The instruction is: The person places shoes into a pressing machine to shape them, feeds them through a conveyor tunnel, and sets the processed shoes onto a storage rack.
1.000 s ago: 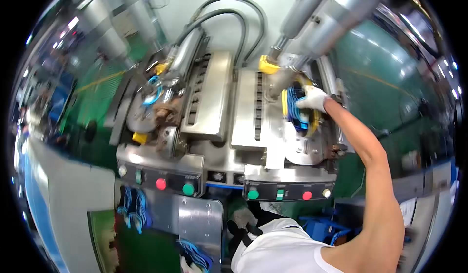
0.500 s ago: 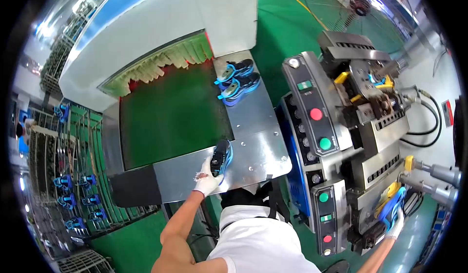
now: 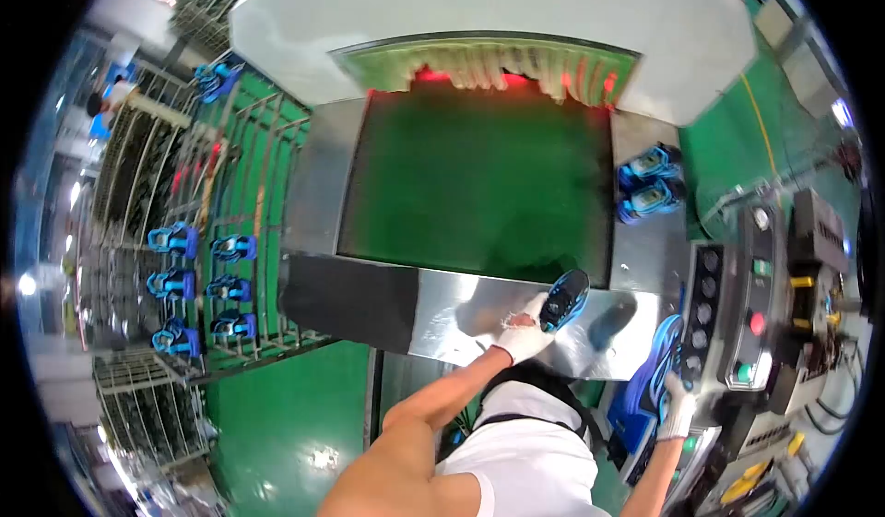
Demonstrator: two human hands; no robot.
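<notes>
My left hand [image 3: 525,336], in a white glove with a torn or stained patch, grips a black and blue shoe [image 3: 566,299] over the metal front ledge of the table. Beside the ledge's right corner, my right hand [image 3: 679,410], also gloved, is closed round a second shoe [image 3: 656,367], blue with a purple-blue sole. That shoe is held upright on its length, toe away from me, next to the machine's control panel. A pair of blue and black shoes [image 3: 651,185] sits on the metal strip right of the green belt.
The green conveyor belt [image 3: 479,185] runs into a white housing [image 3: 498,5] with a fringed curtain [image 3: 479,67] and red glow. At right stands a pressing machine with a button panel [image 3: 751,305]. A rack [image 3: 267,148] on the left carries several blue shoes [image 3: 172,284].
My view has turned to the right-hand side less and the belt more. My right hand has drawn its blue shoe from the machine toward the table corner. My left hand still holds its shoe.
</notes>
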